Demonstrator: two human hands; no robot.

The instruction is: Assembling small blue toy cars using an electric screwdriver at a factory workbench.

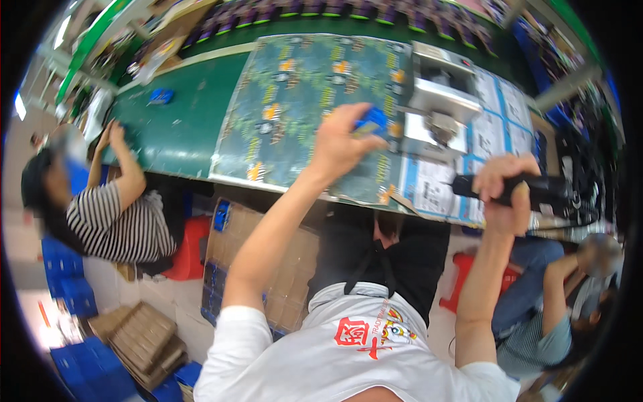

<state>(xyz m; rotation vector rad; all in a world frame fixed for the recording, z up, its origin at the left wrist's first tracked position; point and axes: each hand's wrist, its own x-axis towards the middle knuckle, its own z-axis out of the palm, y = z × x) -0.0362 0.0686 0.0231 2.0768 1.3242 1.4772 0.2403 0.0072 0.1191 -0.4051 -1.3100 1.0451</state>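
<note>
My left hand (pixel 340 144) is over the patterned mat, its thumb and fingers closed around a small blue plastic part (pixel 374 120). Just right of that part stands a silver metal fixture (pixel 435 100) with a block and a dark opening. In my right hand (pixel 506 186), the fingers wrap round a black cylindrical tool that looks like an electric screwdriver (pixel 546 194). Its narrower end points left, above the bench's front right edge. The tool tip and the fixture are apart.
Another blue part (pixel 161 96) lies on the green bench (pixel 177 127) at left. A co-worker in stripes (pixel 124 221) sits at left, another person (pixel 546 321) at lower right. Purple and green items (pixel 308 8) line the far side. Cardboard-topped blue crates (pixel 144 338) stand on the floor.
</note>
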